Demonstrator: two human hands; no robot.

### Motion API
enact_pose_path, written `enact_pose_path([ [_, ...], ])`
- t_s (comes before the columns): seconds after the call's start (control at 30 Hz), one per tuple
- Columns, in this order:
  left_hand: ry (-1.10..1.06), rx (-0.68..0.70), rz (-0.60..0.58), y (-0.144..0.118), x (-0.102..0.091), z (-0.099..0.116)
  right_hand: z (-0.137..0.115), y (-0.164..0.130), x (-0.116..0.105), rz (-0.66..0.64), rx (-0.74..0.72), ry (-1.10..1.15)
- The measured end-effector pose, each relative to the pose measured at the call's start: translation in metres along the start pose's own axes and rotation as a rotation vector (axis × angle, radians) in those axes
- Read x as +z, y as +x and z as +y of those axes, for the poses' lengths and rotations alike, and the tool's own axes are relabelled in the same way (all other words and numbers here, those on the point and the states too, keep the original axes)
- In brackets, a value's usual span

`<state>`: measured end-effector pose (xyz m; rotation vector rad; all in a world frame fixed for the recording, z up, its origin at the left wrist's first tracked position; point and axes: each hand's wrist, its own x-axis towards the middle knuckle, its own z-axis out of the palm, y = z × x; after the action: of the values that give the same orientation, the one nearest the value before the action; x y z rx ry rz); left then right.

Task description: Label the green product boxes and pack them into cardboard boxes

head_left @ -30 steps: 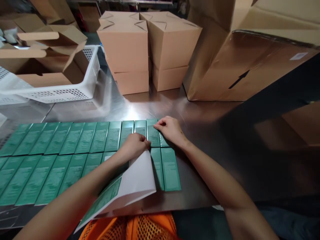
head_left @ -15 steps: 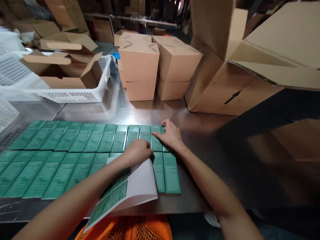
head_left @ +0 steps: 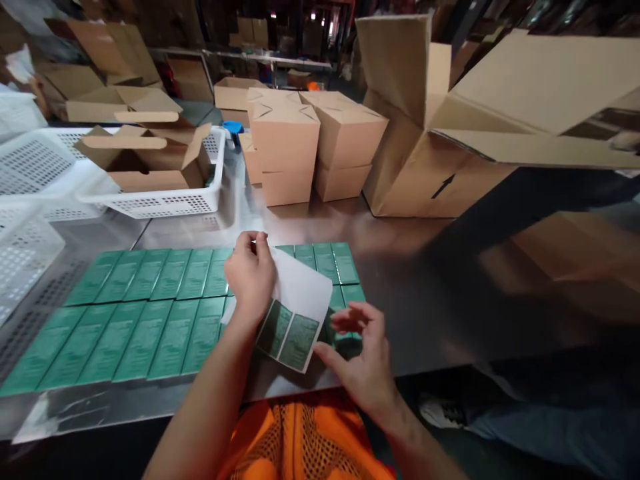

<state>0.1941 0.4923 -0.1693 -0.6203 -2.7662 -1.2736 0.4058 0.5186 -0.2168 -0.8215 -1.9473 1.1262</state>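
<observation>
My left hand (head_left: 251, 272) is closed on a white sheet of green labels (head_left: 301, 285), lifted over two rows of green boxes (head_left: 165, 327). Two green labels are visible on the sheet's lower part; its upper part shows plain white. By the sheet's lower right corner, my right hand (head_left: 367, 363) is open, thumb and fingers apart. Whether the right thumb touches the sheet I cannot tell. The sheet and both hands cover several boxes toward the right end of the rows.
White perforated baskets (head_left: 150, 205) stand at the back left, one bearing an open carton (head_left: 155, 179). Tall brown cartons (head_left: 287, 150) are behind the rows. A large open carton (head_left: 413, 177) stands at the right. A person's leg (head_left: 540, 427) shows at lower right.
My left hand has risen with the label sheet, which now faces up more. My right hand has come off the back row and moved toward me. The view has shifted.
</observation>
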Motion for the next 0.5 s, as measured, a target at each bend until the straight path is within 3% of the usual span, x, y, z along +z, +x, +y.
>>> enact_pose_path([
  [0.13,0.029,0.036,-0.096,-0.001,-0.005,0.004,0.006,-0.007,0.023,-0.154,0.074,0.184],
  [0.3,-0.175,0.215,-0.012,-0.001,-0.034,-0.022,0.001,0.01,0.004,-0.168,0.059,0.295],
  [0.33,-0.248,0.188,-0.076,-0.001,-0.043,-0.029,-0.001,0.012,0.0,-0.171,0.064,0.32],
  [0.47,-0.603,-0.006,-0.674,-0.012,-0.066,-0.047,-0.001,0.018,-0.007,-0.159,0.068,0.362],
  [0.5,-0.671,-0.035,-0.754,-0.015,-0.068,-0.049,0.0,0.019,-0.007,-0.146,0.066,0.346],
])
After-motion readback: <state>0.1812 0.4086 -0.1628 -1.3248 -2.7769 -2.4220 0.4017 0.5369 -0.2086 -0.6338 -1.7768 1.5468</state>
